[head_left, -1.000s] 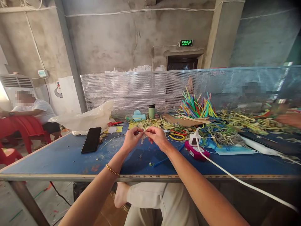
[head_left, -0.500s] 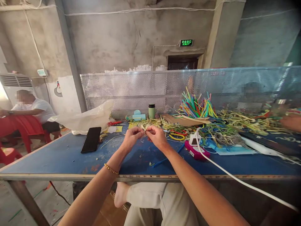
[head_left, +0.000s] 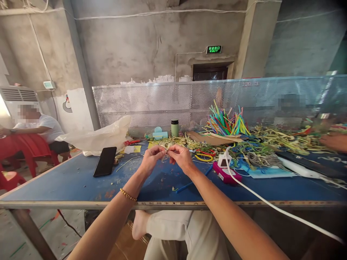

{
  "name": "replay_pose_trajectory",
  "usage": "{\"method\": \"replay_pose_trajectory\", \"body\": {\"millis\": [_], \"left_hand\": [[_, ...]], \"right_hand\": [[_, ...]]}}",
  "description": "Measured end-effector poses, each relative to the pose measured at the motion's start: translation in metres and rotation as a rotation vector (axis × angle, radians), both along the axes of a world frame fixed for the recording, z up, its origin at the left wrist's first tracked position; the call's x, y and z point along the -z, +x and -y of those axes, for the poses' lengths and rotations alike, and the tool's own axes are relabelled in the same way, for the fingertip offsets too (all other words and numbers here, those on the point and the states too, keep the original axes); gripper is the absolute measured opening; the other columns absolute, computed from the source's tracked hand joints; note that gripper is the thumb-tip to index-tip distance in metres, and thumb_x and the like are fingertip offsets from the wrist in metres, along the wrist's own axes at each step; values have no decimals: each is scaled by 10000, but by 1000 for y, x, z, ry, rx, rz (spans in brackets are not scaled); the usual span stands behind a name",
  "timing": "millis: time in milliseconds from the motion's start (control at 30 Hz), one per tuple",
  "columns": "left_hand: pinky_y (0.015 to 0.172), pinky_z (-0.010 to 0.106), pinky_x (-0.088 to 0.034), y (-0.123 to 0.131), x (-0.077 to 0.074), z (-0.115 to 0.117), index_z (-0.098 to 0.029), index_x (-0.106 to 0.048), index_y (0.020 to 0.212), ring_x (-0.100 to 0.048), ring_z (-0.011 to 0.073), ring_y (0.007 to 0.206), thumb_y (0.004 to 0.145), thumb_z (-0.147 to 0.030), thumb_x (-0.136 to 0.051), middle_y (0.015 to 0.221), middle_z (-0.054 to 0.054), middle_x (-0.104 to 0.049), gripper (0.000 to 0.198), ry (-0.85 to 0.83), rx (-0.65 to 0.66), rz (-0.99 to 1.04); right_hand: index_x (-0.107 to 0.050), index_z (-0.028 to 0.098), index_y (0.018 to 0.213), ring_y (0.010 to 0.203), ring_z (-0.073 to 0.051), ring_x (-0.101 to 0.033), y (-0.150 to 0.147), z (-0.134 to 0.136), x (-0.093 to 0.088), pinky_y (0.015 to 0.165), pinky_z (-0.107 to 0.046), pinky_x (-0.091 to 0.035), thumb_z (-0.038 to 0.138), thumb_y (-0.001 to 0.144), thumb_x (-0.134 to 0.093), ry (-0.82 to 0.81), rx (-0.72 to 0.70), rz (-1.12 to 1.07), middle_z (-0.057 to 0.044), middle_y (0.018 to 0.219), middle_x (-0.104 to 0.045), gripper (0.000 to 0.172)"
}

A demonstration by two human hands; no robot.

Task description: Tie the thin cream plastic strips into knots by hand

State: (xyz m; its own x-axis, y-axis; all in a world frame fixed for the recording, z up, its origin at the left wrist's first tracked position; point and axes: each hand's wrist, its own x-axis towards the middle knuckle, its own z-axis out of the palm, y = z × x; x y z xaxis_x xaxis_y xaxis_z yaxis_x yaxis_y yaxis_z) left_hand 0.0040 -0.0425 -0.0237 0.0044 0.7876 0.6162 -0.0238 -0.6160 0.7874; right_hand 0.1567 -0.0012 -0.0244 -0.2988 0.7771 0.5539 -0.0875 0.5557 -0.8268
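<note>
My left hand (head_left: 152, 159) and my right hand (head_left: 181, 158) meet fingertip to fingertip above the blue table (head_left: 108, 191). Both are closed in a pinch on a thin pale strip (head_left: 165, 157), seen between and just below the fingers; most of it is hidden, and its material is hard to make out. Just beyond the hands lies a heap of pale yellow-green strips (head_left: 187, 142). A red cord and a yellow bent piece (head_left: 204, 157) rest to the right of my right hand.
A black phone (head_left: 105, 161) and a plastic bag (head_left: 100, 139) lie left. A green flask (head_left: 175, 128) stands behind. On the right are colourful sticks (head_left: 226, 121), a magenta box (head_left: 226, 176), a white cable (head_left: 260, 198) and another person's hand (head_left: 334, 141).
My fingertips have shifted slightly around the pale strip, and less of it shows above them. Both arms stay almost in place.
</note>
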Motion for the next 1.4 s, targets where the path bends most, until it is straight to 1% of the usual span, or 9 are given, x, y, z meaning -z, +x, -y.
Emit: {"method": "replay_pose_trajectory", "body": {"millis": [200, 400, 533, 733, 933, 1000, 1100, 1267, 1400], "left_hand": [[566, 255, -310, 2, -3, 3, -157, -654, 710, -423, 109, 587, 742, -328, -729, 615, -12, -534, 189, -17, -18, -40], [572, 265, -319, -7, -1, -3, -158, -752, 821, -452, 119, 609, 783, -422, -656, 724, 34, -632, 284, -132, -97, 96], [607, 273, -350, -3, -2, -2, -158, -760, 779, -503, 154, 688, 791, -482, -646, 725, 44, -653, 344, -72, -156, -20], [650, 260, -393, 7, -2, 1, -146, -730, 721, -525, 135, 674, 686, -390, -772, 690, 15, -633, 250, -55, -74, 19], [608, 265, -380, 3, 1, -4, -146, -759, 754, -498, 117, 602, 620, -348, -814, 667, 17, -660, 248, -138, -91, 185], [589, 261, -360, 3, 1, -5, -137, -754, 734, -475, 107, 581, 619, -349, -819, 650, 19, -652, 250, -154, -65, 193], [581, 258, -338, 3, 3, -5, -126, -733, 690, -456, 101, 573, 638, -352, -816, 616, 15, -614, 246, -173, 19, 151], [590, 260, -329, 4, 4, -4, -129, -671, 621, -446, 104, 587, 704, -392, -767, 611, 7, -560, 292, -208, 117, 119], [577, 258, -307, 5, 4, -4, -136, -641, 598, -418, 98, 569, 700, -409, -773, 585, -9, -524, 320, -196, 70, 90]], "right_hand": [[-638, 166, 752, 405, -111, -537, -1, 1, 0, 384, -208, -409, 343, 727, -709, -51, -1, -54, 38, 497, -584, 192], [-635, 163, 748, 401, -105, -531, -2, 3, -2, 376, -200, -399, 386, 696, -746, -90, -28, -110, 36, 490, -579, 255], [-636, 157, 751, 400, -96, -523, -4, 5, -2, 366, -195, -385, 398, 675, -767, -99, -37, -108, 36, 509, -583, 284], [-658, 151, 745, 395, -88, -512, -5, 6, -1, 367, -193, -373, 412, 689, -740, -97, -18, -65, 32, 517, -588, 279], [-700, 149, 782, 407, -108, -548, -2, 6, -3, 341, -201, -379, 440, 744, -675, -114, 32, 42, -1, 564, -629, 295], [-678, 147, 733, 385, -104, -528, -1, 6, -5, 319, -205, -362, 488, 748, -667, -168, 63, 20, -9, 565, -628, 341], [-638, 154, 695, 351, -81, -451, 0, 6, -6, 314, -196, -323, 486, 722, -704, -206, 15, -58, 25, 485, -563, 340], [-589, 168, 659, 355, -72, -399, 1, 6, -5, 355, -191, -306, 411, 733, -712, -107, -28, -91, 58, 408, -488, 283], [-592, 175, 666, 364, -83, -406, -2, 7, -4, 362, -204, -308, 410, 727, -707, -93, -21, -108, 57, 415, -493, 269]]}}
